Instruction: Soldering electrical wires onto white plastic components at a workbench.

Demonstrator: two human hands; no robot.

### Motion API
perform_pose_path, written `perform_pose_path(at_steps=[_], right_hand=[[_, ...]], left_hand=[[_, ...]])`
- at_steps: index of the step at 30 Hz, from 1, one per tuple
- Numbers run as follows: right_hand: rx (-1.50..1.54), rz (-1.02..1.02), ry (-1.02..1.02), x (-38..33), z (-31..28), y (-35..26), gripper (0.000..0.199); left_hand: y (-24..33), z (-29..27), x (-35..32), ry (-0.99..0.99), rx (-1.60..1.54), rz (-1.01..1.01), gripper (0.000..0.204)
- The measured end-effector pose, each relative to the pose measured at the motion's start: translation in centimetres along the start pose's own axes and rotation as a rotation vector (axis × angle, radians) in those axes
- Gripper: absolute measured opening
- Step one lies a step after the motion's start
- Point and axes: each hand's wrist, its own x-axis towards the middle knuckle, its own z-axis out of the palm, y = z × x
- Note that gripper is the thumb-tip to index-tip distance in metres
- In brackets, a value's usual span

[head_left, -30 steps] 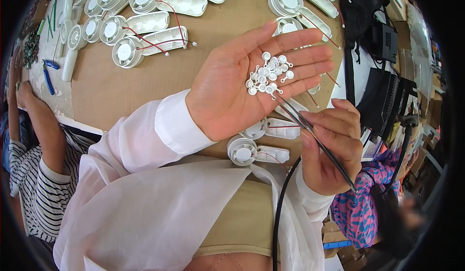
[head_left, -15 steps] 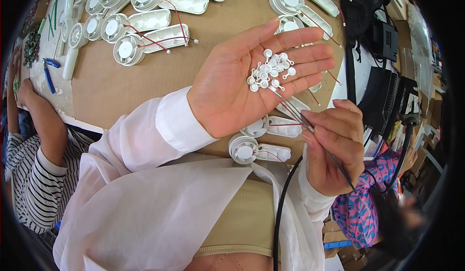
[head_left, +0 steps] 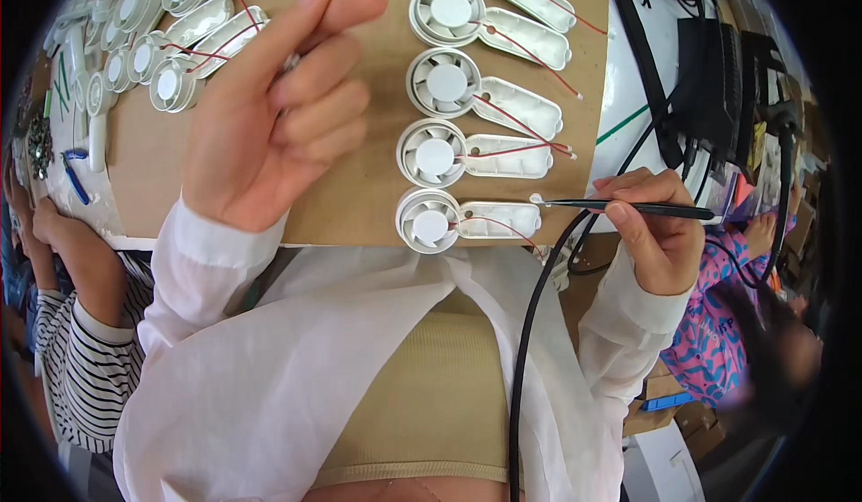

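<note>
The right hand (head_left: 660, 233) pinches a pair of dark tweezers (head_left: 642, 206) between thumb and fingers, well back from the points, probably so that the fingers stay out of the way of the tip. At that tip sits a small white cap (head_left: 537, 199), close by the outer end of the nearest fan's handle (head_left: 503, 220); whether the two touch, I cannot tell. A piece this small is likely easier to hold with points than with skin. The left hand (head_left: 278, 120) hangs raised over the brown board (head_left: 337, 192), its fingers folded in toward the palm like a loose fist. A bit of white shows between them, but the grip hides what it is.

The nearest fan (head_left: 426, 221) lies at the board's front edge, the last in a column of white fans, all with the round part to the left, the open handle to the right and a red wire (head_left: 503, 225) trailing out. Lying the same way round, they probably can be reached in turn without being rotated. More fans (head_left: 175, 84) lie bunched at the far left, beyond the left hand, perhaps to leave space around the column
</note>
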Motion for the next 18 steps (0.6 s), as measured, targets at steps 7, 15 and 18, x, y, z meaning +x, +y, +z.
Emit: perform_pose_path(at_steps=[7,15,18], right_hand=[[0.028,0.044,0.074,-1.4,0.5,2.1,0.012],[-0.01,-0.095,0.101,-1.6,0.5,3.2,0.018],[-0.06,-0.21,0.07,-1.7,0.5,3.6,0.02]], left_hand=[[-5.2,0.9,-4.5,0.081,1.502,0.249,0.018],[-6.1,2.0,-3.8,-0.293,2.302,0.459,0.026],[-6.3,2.4,-3.7,-0.32,2.353,0.405,0.032]])
